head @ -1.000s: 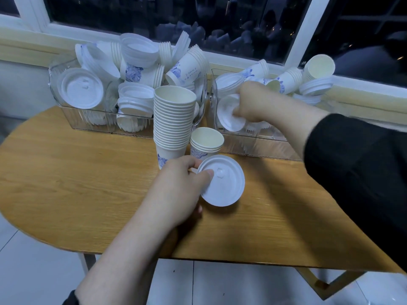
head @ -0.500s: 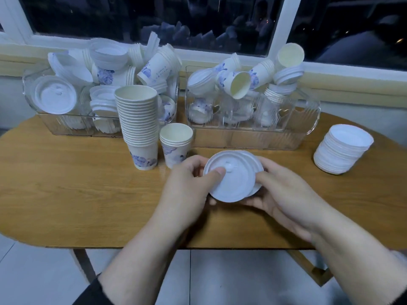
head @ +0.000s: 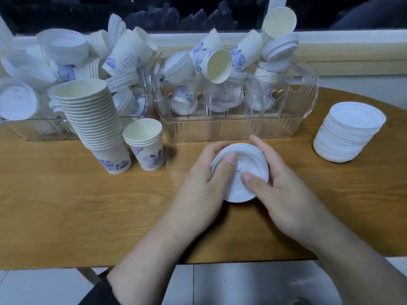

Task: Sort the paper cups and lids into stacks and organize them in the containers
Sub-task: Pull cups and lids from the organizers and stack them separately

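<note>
Both hands grip a small stack of white lids (head: 241, 170) just above the wooden table (head: 66, 205). My left hand (head: 202, 188) holds its left side with the thumb on top; my right hand (head: 284, 194) holds the right side, thumb also on top. A tall leaning stack of paper cups (head: 97, 124) and a short stack of cups (head: 146, 148) stand to the left. A thick pile of lids (head: 348, 133) rests at the right. Two clear containers, left (head: 26, 133) and right (head: 293, 119), overflow with jumbled cups and lids.
The table's front edge runs just below my forearms, with tiled floor (head: 242, 285) beneath. A window sill (head: 352, 40) and dark window lie behind the containers. The right container has ribbed walls and heart-shaped cutouts.
My right hand came back from the right container with a lid and joined it to the lid in my left hand. Both hands now press the lids together, closer to me.
</note>
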Demonstrator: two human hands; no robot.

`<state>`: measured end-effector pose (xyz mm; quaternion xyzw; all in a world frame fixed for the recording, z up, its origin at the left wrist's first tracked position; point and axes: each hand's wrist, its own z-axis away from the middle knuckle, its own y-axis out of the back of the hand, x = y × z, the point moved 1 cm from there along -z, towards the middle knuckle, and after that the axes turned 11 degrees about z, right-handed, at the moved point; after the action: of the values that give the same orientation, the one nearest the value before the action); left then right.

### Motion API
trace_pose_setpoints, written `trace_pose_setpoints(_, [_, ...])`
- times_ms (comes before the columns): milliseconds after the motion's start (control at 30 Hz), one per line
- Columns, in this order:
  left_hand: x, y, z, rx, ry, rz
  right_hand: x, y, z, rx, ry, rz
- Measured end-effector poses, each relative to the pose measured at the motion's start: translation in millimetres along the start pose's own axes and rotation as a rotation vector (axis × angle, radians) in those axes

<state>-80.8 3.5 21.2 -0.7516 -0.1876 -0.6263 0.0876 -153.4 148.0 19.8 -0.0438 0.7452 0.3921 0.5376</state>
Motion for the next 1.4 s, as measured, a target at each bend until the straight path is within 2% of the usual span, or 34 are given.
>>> trace_pose_setpoints(100, [1,-5,-2,-0.075,-0.109,-0.103,4,6,4,-0.036,0.064,0.072])
trace_pose_setpoints(200, [2,-4,-6,-0.173,-0.151,-0.213,8,12,6,0.019,0.133,0.094])
trace_pose_setpoints(333, [0,-1,-8,-0.237,-0.252,-0.352,15,23,9,0.085,0.222,0.297])
trace_pose_setpoints(500, [-9,-4,-5,-0.253,-0.132,-0.538,24,21,10,0.061,0.174,0.427])
trace_pose_setpoints(633, [-11,-7,-4,-0.226,-0.148,-0.581,23,18,11,0.094,0.151,0.407])
trace_pose_setpoints(767, [-7,-5,0,-0.240,-0.130,-0.438,23,16,14,0.122,0.156,0.381])
trace_pose_setpoints(867, [-7,-2,0,-0.161,-0.233,-0.391,24,14,16,0.156,0.168,0.286])
trace_pose_setpoints(967, [-4,0,1,-0.037,-0.268,-0.265,22,13,15,0.163,0.151,0.025])
trace_pose_setpoints(1067, [0,-1,3,0.070,-0.316,-0.195,19,11,15,0.055,0.142,-0.332])
trace_pose_setpoints(1133, [1,0,3,0.115,-0.314,-0.149,18,10,16,0.011,0.143,-0.440])
trace_pose_setpoints(1233, [1,0,4,0.184,-0.276,-0.064,13,10,18,-0.004,0.147,-0.488])
trace_pose_setpoints(1400, [4,-6,6,0.261,-0.199,0.090,17,6,16,0.013,0.067,-0.434])
